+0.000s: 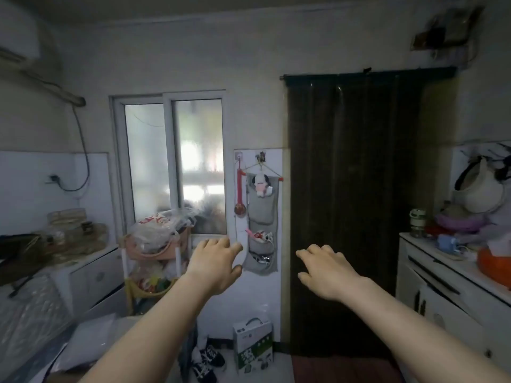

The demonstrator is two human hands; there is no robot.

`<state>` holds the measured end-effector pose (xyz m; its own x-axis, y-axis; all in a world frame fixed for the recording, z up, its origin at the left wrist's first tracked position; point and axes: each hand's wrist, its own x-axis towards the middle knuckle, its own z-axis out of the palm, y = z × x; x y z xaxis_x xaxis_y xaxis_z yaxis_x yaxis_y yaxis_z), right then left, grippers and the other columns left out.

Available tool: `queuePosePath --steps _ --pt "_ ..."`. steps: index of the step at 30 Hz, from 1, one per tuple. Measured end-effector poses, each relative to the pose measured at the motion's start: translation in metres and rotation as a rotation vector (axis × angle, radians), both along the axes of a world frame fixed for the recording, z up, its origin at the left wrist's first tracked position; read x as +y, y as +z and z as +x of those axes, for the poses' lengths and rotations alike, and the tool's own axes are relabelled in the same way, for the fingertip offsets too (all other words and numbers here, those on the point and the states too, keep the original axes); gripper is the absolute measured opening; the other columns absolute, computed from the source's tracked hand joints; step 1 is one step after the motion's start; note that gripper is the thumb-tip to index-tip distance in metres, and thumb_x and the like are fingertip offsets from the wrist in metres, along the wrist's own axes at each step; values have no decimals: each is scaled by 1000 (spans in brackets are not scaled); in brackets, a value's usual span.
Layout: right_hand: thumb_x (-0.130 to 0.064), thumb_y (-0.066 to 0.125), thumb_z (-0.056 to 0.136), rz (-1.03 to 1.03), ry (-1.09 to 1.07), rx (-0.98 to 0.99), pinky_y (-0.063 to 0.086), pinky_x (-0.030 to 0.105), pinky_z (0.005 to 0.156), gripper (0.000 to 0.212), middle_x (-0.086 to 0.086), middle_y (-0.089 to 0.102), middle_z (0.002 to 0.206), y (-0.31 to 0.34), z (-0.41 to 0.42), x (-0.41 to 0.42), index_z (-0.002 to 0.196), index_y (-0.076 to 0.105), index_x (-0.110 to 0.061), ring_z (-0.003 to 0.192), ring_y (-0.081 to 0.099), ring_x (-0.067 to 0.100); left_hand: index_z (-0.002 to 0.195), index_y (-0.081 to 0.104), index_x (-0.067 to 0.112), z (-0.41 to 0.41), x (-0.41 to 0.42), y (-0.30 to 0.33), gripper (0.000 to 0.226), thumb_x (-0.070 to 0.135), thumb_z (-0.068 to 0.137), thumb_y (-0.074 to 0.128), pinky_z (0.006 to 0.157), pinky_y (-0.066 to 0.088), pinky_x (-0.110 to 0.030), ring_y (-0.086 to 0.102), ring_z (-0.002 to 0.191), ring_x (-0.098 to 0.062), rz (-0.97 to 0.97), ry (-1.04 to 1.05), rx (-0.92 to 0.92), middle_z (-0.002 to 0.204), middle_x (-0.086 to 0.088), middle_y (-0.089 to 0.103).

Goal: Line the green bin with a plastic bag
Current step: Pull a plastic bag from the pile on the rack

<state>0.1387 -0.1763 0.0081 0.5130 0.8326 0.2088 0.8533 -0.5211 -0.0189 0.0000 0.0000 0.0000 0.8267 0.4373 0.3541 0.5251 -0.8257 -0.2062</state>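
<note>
Dark brown curtain hangs over the doorway at about 2 o'clock from the middle of the view. Two bare arms reach out in front. The left hand is held up at about 7 o'clock from the middle, palm down, fingers spread a little and holding nothing. The right hand is at about 5 o'clock, also palm down, fingers loose and apart, holding nothing. The two hands are apart and touch nothing.

No green bin shows anywhere, so I cannot tell where it is. A pile of plastic bags sits on top of a pink and yellow rack at 9 o'clock, just under the window.

A grey cloth pocket hanger is on the wall between the hands, with a small toy cow in its top pocket. A white and green box stands on the floor at 6 o'clock, beside black shoes. White cupboards are at 4 o'clock.
</note>
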Motion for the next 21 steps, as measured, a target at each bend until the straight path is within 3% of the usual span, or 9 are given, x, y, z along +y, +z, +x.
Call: queuePosePath --steps 21 --pt "-26 43 94 127 74 51 35 44 105 45 9 45 135 -11 133 345 137 33 -16 123 39 28 131 34 27 131 331 -13 43 43 92 37 108 30 -40 44 122 -25 -21 19 -32 133 -4 47"
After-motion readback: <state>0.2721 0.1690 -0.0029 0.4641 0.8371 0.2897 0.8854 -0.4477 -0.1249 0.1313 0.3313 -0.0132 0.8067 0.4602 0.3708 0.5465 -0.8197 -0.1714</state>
